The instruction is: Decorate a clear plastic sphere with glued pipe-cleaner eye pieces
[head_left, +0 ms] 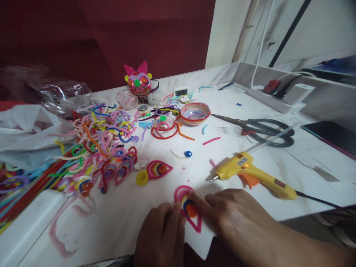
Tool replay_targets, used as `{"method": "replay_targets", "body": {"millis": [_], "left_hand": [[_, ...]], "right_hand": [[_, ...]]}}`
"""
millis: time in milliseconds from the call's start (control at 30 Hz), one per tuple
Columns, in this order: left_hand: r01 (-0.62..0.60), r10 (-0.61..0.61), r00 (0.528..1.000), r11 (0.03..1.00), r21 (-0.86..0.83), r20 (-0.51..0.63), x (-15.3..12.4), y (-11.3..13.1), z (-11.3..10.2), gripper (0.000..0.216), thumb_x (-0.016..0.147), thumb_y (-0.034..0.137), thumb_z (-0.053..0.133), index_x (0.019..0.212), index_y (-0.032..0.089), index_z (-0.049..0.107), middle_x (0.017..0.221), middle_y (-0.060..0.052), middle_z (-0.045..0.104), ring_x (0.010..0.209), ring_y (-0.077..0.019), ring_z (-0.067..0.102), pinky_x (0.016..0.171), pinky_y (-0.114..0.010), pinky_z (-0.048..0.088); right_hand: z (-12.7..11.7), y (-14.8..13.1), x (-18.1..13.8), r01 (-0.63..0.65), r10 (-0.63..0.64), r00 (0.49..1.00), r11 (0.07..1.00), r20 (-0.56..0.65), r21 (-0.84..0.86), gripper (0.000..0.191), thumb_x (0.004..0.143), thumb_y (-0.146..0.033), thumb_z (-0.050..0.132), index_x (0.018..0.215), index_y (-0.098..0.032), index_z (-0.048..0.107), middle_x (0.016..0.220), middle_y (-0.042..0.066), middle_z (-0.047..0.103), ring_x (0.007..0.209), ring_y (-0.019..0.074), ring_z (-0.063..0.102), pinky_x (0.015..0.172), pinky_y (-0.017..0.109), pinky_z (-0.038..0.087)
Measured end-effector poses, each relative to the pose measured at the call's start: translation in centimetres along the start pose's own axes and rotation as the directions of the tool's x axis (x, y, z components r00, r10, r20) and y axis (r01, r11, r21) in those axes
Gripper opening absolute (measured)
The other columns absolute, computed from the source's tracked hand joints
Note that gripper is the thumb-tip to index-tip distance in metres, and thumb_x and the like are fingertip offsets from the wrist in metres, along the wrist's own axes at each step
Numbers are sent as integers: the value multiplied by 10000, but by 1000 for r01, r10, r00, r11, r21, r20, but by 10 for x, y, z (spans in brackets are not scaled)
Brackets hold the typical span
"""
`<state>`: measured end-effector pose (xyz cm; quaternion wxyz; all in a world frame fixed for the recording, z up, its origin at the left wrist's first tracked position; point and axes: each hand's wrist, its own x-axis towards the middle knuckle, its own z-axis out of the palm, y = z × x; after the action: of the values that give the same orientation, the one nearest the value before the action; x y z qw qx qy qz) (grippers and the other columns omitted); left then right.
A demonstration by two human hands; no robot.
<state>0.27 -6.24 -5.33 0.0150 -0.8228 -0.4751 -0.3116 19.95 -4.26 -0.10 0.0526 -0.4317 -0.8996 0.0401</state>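
Observation:
A teardrop-shaped eye [198, 222] of coiled pipe cleaners, with pink, yellow and blue rings around an orange centre, lies on white paper [204, 246] at the table's front edge. My left hand [161, 233] is closed, its fingertips gripping the left side of the eye. From the right, my right hand [233, 215] presses its fingertips on the eye's upper edge, with the other fingers curled. A matching eye [151, 171] lies just beyond, beside a yellow coil [141, 178]. The yellow glue gun [233, 167] rests right of the hands, its nozzle pointing left.
Loose pipe cleaners [102, 129] heap at the left by a plastic bag [27, 129]. Black-handled scissors [256, 128], a decorated bowl [195, 113] and a horned ball face [139, 84] stand farther back. A power strip [275, 100] and a phone [330, 135] are at the right.

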Motion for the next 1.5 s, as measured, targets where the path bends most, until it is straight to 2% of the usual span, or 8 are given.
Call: {"method": "replay_targets", "body": {"millis": [167,367,467,633,1033,1133,1333,1500], "left_hand": [[-11,11,1000,1000,1,7,-2,-3,0,260,927,179,520,1173,189,605,999,-81,615,920,-173,606,812,-278,526],[-52,53,998,998,42,-19,1,-2,-1,249,928,168,515,1155,138,612,996,-87,607,885,-175,603,797,-303,532],[-107,107,994,993,45,1,3,-2,-3,256,922,162,524,1160,125,611,989,-86,609,885,-163,609,792,-264,539],[-77,77,997,997,-12,16,3,-5,-7,266,925,120,495,1169,150,598,1012,-81,638,931,-156,638,825,-245,560],[-127,129,990,991,-36,54,17,-11,-17,217,931,140,494,1118,131,604,1005,-76,662,952,-133,651,896,-197,528],[-93,99,991,993,-70,86,32,-15,-19,245,947,129,450,1142,181,589,1014,-48,653,940,-115,654,853,-183,530],[-197,224,953,970,-145,203,59,-24,-15,245,935,147,468,1123,232,600,949,-23,654,860,-152,651,712,-239,543],[-79,174,925,958,-276,339,69,-24,-15,258,897,94,507,1057,240,647,873,-5,634,808,-152,618,698,-259,487]], "right_hand": [[7,2,-2,-15,15,1000,1000,-3,7,477,776,-72,566,1250,-101,522,743,28,682,566,152,605,481,288,324],[3,4,1,-44,41,998,997,52,67,337,788,-67,607,1121,-118,596,722,2,677,563,131,627,460,297,299],[2,3,1,-44,42,998,998,40,55,347,795,-65,589,1139,-115,586,730,9,680,558,131,620,463,292,313],[10,1,-2,-44,44,999,999,-9,19,430,792,-65,534,1220,-103,539,713,22,678,518,144,575,464,283,334],[6,0,-2,-47,48,999,998,-22,50,401,800,-36,512,1186,-125,579,707,29,669,552,132,582,515,230,403],[3,1,-2,-38,42,998,996,-50,82,400,811,0,478,1166,-140,598,736,34,682,584,124,600,529,207,416],[3,1,-2,-80,84,996,990,-32,114,372,818,5,463,1099,-179,623,802,30,701,616,116,620,549,203,431],[7,0,0,-95,97,995,993,-25,73,347,790,-23,500,1089,-145,627,734,34,691,557,138,601,502,240,399]]}}
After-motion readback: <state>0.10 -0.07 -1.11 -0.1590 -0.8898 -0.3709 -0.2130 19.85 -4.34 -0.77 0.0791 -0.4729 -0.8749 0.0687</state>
